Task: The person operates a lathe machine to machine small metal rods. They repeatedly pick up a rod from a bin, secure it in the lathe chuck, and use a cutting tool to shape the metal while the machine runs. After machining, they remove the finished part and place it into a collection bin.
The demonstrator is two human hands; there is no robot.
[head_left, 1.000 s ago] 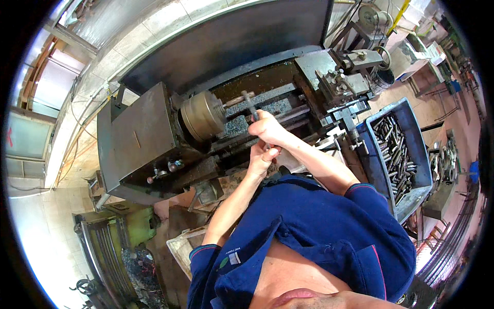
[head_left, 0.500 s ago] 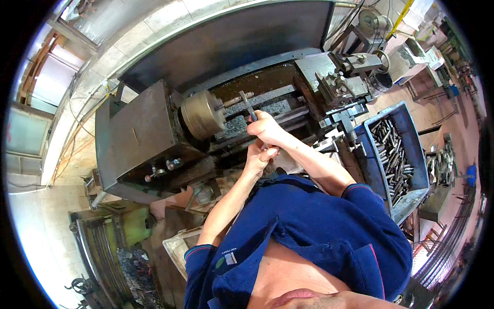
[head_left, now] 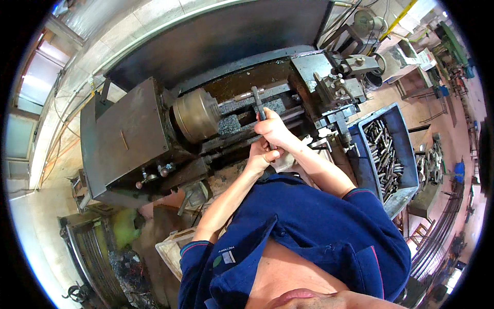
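A long, narrow, dark metal bar (head_left: 258, 99), perhaps a file, points away from me across the bed of a lathe (head_left: 133, 126). My right hand (head_left: 274, 129) grips it partway along with closed fingers. Closer to my body, my left hand (head_left: 261, 156) is closed around its near end, touching or nearly touching the right. The bar's far tip is free and stands over the bed, to the right of the round chuck (head_left: 196, 115). Its stretch inside my hands is mostly hidden.
Right of my hands stand the lathe's carriage and tool post (head_left: 335, 86). A blue bin (head_left: 410, 149) full of short metal rods sits at my right elbow. Levers (head_left: 165, 170) stick out from the headstock. Metal chips lie in the bed, with a dark splash guard (head_left: 221, 44) behind.
Both hands and the bar have shifted right, away from the chuck. The bar now points more straight ahead. My grip looks the same, and the whole view has swung slightly.
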